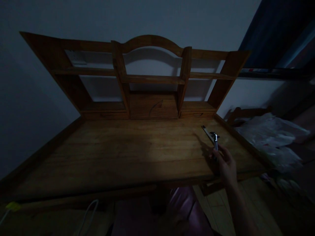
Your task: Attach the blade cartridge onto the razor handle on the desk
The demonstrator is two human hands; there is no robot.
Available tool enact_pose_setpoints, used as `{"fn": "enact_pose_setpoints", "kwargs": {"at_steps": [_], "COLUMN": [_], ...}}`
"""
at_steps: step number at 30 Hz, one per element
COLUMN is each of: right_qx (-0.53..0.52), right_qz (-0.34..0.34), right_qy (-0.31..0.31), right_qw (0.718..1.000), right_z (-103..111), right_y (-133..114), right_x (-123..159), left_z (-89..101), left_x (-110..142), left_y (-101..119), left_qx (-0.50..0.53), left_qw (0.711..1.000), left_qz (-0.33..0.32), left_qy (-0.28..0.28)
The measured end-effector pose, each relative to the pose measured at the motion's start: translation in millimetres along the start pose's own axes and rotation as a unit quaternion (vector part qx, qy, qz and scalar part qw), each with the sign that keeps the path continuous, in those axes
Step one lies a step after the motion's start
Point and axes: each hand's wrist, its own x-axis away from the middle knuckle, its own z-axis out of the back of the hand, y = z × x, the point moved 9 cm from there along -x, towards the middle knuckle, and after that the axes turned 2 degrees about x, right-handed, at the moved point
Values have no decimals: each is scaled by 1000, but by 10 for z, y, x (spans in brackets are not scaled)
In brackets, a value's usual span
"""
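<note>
My right hand [226,162] is closed around the handle of what looks like a small hammer [215,139], above the right part of the wooden desk [137,147]. The shiny metal head points up and away from me. Just beyond it, a thin, straight strip [207,132] with a dark tip lies on the desktop; its near end is hidden behind the hammer and hand. My left hand cannot be made out in the dark lower part of the view.
A wooden shelf unit [154,79] with small drawers stands along the desk's back edge, against the wall. Clear plastic bags [270,131] are heaped to the right. A white cable [91,209] hangs by the front edge, with a yellow item [13,206] farther left. The room is dim.
</note>
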Motion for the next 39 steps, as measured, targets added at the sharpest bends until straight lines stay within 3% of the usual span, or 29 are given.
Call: {"fn": "enact_pose_setpoints", "kwargs": {"at_steps": [4,5,6,9,11,13,19,22,27,30,34,39], "right_qx": [10,11,12,15,16,16,17,20,10,18,24,25], "right_qz": [-2,-4,-6,-13,-18,-23,-9,-9,-15,-5,-8,-5], "right_qy": [14,13,11,-4,-7,-6,-5,-3,-11,-9,-8,-13], "right_qw": [1000,1000,1000,1000,1000,1000,1000,1000,1000,1000,1000,1000], "right_z": [14,12,8,-9,-7,-3,-22,-27,-50,-48,-44,-39], "right_y": [-1,-4,-8,-13,-11,-3,-44,-69,-81,-100,-96,-72], "right_x": [12,15,17,21,22,22,29,36,48,53,50,34], "left_z": [533,684,806,838,786,746,659,766,863,679,330,67], "left_x": [103,122,160,160,131,123,192,218,147,23,-199,-375], "left_y": [165,234,378,638,695,717,753,753,784,831,859,984], "left_qx": [-106,-152,-250,-452,-499,-510,-466,-440,-444,-457,-488,-482], "left_qw": [980,964,923,813,779,765,770,781,772,775,793,805], "left_qz": [-54,-75,-122,-205,-229,-240,-284,-262,-237,-257,-249,-270], "left_qy": [159,207,264,304,301,312,331,357,389,353,265,215]}}
